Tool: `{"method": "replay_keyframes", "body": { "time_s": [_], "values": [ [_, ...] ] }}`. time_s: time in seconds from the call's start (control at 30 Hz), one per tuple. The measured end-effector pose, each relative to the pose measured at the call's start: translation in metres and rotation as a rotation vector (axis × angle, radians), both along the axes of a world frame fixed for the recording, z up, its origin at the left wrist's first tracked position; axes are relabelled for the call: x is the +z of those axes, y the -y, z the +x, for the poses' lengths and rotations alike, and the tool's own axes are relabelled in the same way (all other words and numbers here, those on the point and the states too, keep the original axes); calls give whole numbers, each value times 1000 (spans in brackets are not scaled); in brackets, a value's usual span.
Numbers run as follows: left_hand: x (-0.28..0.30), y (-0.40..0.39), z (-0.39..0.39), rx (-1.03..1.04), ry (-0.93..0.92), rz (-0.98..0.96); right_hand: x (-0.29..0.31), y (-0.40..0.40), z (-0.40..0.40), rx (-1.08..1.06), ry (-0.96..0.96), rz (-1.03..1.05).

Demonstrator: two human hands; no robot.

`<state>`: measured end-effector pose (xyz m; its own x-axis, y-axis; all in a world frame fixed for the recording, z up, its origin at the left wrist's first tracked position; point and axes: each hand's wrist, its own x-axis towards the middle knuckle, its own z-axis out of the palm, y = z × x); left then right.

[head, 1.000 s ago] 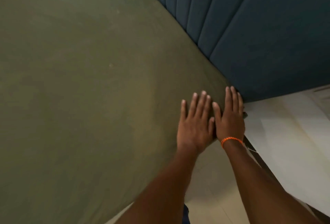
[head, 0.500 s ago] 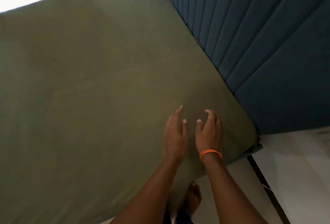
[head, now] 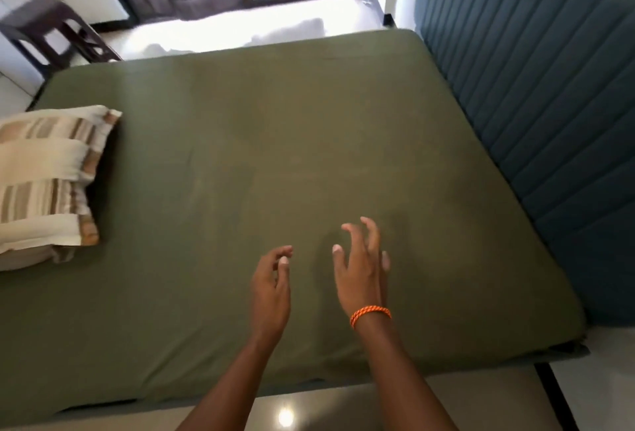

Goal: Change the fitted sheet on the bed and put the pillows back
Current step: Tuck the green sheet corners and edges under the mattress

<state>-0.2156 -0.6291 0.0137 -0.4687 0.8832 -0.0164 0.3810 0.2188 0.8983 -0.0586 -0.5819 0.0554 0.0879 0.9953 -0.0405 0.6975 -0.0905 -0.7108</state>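
Olive-green fitted sheet stretched smooth over the bed, its right edge tight against the blue channelled headboard. Left hand and right hand above the near edge, fingers loose and spread, holding nothing. Striped pillows stacked at the left edge; broad bare sheet between.

Bare forearms, no sleeves; orange braided wristband w/ darker flecks on right wrist, left wrist plain.
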Motion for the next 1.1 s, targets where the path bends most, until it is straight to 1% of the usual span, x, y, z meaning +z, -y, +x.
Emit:
{"method": "replay_keyframes", "body": {
  "time_s": [0.13,0.3,0.43,0.57,0.67,0.73,0.87,0.97,1.0,1.03,1.1],
  "values": [
    [20,70,-108,66,-12,20,13,65,-113,77,24,28],
    [41,163,-240,113,7,20,32,147,-254,164,-1,58],
    [50,222,-327,187,27,-43,40,206,-348,238,-28,-15],
    [46,250,-385,214,25,-105,25,238,-415,349,-25,-85],
    [24,256,-418,218,33,-150,-4,247,-459,405,-26,-128],
    [-6,255,-440,192,37,-202,-32,250,-487,437,-36,-175],
    [-72,248,-474,73,4,-384,-96,250,-535,380,-81,-339],
    [-115,240,-493,5,-81,-521,-141,244,-556,323,-20,-462],
    [-127,236,-500,-45,-134,-570,-153,241,-562,299,14,-496],
    [-143,235,-508,-128,-226,-630,-167,245,-568,250,60,-532],
    [-158,230,-521,-234,-424,-709,-177,250,-579,133,192,-562]
  ]
}}
